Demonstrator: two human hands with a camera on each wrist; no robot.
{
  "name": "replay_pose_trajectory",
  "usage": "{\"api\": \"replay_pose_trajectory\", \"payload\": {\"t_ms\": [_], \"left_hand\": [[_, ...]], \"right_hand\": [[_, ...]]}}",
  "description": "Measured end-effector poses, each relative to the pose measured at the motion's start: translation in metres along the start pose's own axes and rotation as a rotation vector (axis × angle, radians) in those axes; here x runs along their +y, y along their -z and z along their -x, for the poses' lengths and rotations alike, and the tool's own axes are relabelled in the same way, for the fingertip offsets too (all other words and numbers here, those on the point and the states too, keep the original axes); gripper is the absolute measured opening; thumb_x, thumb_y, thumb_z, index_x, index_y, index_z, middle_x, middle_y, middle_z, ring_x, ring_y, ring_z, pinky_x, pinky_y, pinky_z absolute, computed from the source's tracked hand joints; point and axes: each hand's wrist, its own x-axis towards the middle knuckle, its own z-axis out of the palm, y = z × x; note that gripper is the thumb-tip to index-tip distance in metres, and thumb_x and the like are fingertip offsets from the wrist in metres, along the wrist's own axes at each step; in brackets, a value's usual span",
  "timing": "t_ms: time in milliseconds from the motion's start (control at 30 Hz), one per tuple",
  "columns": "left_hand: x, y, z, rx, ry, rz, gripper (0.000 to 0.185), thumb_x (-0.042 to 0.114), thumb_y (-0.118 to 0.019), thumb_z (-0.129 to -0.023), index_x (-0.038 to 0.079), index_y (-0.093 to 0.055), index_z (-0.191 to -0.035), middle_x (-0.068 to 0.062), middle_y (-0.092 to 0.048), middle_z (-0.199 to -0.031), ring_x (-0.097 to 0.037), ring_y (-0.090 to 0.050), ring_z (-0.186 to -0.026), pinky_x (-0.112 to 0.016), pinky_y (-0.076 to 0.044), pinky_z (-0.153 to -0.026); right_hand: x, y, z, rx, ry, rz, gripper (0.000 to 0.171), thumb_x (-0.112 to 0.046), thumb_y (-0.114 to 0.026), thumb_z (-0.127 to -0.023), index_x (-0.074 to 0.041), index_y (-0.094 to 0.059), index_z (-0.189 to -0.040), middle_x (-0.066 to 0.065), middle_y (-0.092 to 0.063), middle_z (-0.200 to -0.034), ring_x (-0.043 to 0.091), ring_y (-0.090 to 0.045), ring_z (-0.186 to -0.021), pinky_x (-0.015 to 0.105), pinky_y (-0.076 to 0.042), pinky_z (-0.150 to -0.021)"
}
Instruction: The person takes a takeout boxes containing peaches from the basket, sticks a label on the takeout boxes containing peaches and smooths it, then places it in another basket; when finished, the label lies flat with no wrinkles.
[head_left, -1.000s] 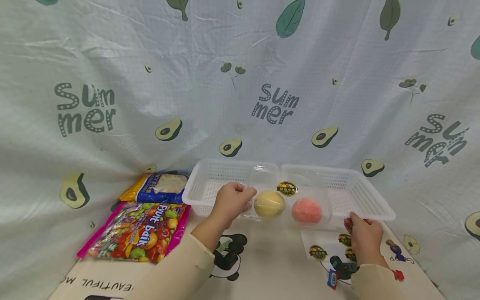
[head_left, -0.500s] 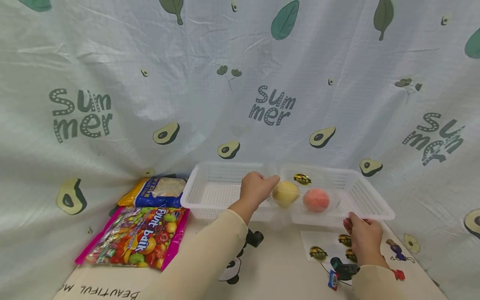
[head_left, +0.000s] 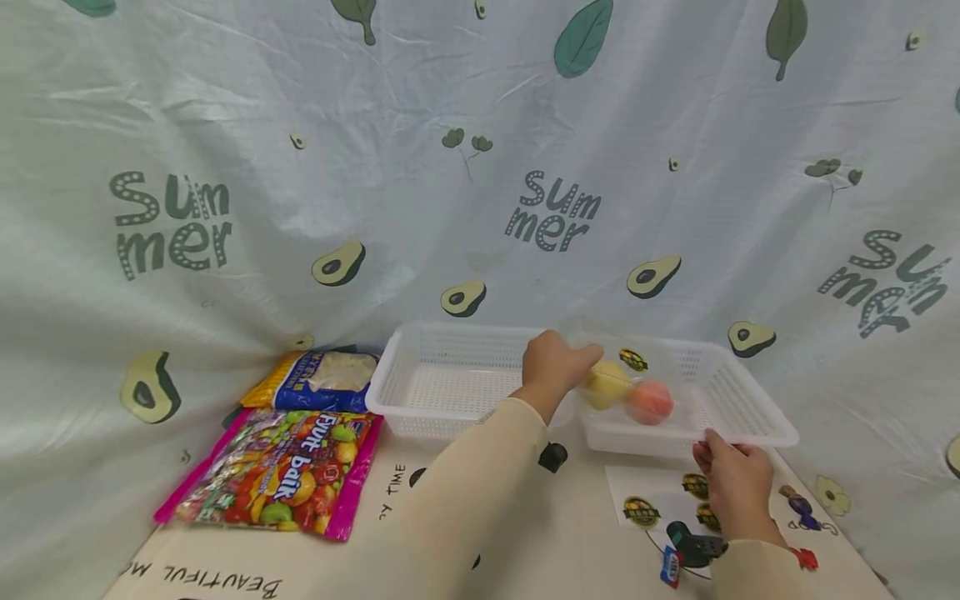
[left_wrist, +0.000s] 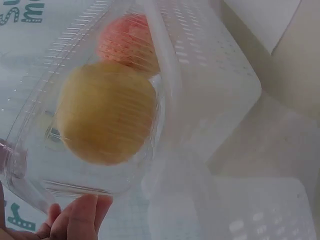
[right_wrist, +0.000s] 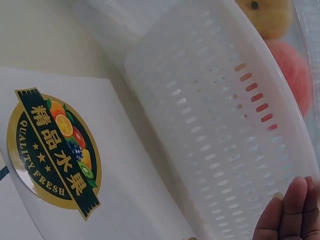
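My left hand pinches one end of a clear plastic box. Inside the box lie a round yellow fruit and a pink-red fruit; a black-and-gold sticker shows on its lid. The box hangs tilted over the right white basket, and through that basket's slots pink shows in the right wrist view. At the basket's front rim my right hand grips with thumb and curled fingers.
A left white basket stands beside the right one. Further left lie a fruit candy bag and a blue-yellow bag. A sticker sheet and a small blue packet are in front. A printed curtain hangs behind.
My left hand has carried the clear box rightward and back, from across the gap between the baskets to over the right basket. The right hand has stayed at the rim.
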Motion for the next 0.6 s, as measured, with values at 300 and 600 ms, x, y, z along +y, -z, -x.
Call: {"api": "replay_pose_trajectory", "payload": {"t_ms": [300,600], "left_hand": [[0.009,-0.028,-0.004,0.017,0.008,-0.05,0.048,0.057,-0.074,-0.076,0.012,-0.068,-0.093,0.001,-0.063,-0.083,-0.017,-0.057,-0.074,-0.03,-0.05,-0.065],[0.0,-0.051,-0.003,-0.002,-0.023,-0.071,0.04,0.052,-0.08,-0.077,0.016,-0.063,-0.076,0.004,-0.062,-0.072,-0.015,-0.055,-0.067,-0.029,-0.048,-0.06]], "right_hand": [[-0.003,-0.001,0.004,0.006,-0.032,-0.043,0.041,-0.034,-0.062,-0.102,-0.019,-0.049,-0.137,0.003,-0.055,-0.119,0.008,-0.064,-0.094,0.016,-0.058,-0.076],[0.0,-0.006,0.006,-0.004,-0.023,-0.009,0.056,-0.035,-0.059,-0.103,-0.013,-0.041,-0.151,0.001,-0.054,-0.122,0.011,-0.062,-0.102,0.017,-0.058,-0.081]]}}
